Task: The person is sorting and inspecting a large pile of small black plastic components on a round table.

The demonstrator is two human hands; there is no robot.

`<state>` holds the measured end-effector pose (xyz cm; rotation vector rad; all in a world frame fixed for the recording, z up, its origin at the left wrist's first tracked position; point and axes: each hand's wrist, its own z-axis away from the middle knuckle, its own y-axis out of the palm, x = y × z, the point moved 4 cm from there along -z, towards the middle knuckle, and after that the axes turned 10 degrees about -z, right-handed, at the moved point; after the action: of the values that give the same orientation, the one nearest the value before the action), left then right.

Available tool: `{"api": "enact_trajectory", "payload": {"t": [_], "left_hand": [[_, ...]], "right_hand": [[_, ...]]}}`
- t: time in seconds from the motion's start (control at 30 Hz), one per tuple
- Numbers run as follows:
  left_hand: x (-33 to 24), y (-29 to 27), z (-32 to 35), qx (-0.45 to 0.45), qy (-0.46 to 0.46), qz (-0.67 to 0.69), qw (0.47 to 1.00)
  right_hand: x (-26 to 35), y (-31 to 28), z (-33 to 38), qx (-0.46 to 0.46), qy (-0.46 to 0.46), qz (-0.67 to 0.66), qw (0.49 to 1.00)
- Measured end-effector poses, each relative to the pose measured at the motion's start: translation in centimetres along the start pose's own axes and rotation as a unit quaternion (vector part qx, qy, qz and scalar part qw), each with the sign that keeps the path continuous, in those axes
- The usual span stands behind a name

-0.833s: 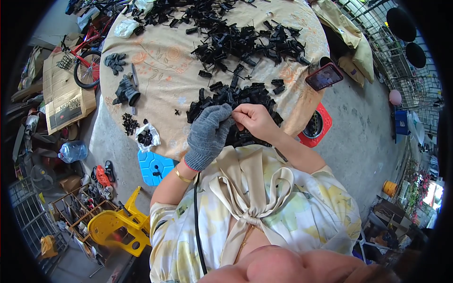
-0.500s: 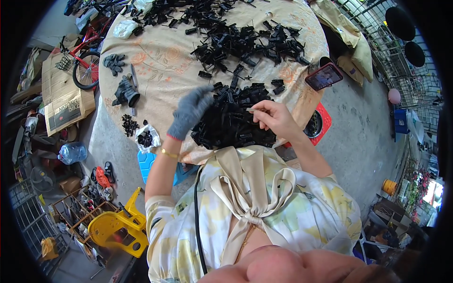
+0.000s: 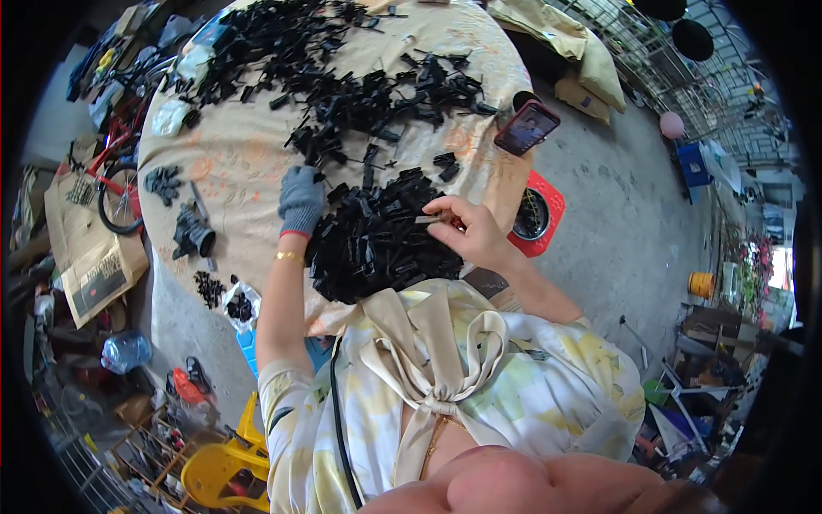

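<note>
A right hand (image 3: 471, 233), bare, pinches a small, flat, pale strip (image 3: 426, 220) in its grip | Heaped black plastic pieces (image 3: 377, 240) lie between both grips | Grey-gloved left hand (image 3: 301, 200) at their left, finger closure unclear | Beige floral cloth-covered surface (image 3: 244, 184) leaves room left of that grip, edge near the other's right

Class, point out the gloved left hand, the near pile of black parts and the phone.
Gloved left hand (image 3: 301, 202), head view: back of the glove.
Near pile of black parts (image 3: 374, 242), head view: its middle.
Phone (image 3: 526, 128), head view: screen.
</note>
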<state>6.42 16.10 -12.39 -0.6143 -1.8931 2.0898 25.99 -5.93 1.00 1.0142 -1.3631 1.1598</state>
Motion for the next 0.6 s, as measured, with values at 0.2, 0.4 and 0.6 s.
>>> {"api": "enact_trajectory", "payload": {"t": [0.2,0.4,0.6], "left_hand": [[-5.2,-7.8,5.2,-0.019,0.122,0.175,0.977],[-8.4,-10.4,9.7,0.17,0.15,0.503,0.834],[-9.4,-9.0,12.8,0.132,0.003,0.724,0.677]], "right_hand": [[-0.7,1.1,-0.8,-0.027,-0.015,0.021,0.999],[0.0,3.4,-1.7,0.071,-0.221,0.034,0.972],[0.0,4.1,-1.9,0.087,-0.068,-0.116,0.987]]}}
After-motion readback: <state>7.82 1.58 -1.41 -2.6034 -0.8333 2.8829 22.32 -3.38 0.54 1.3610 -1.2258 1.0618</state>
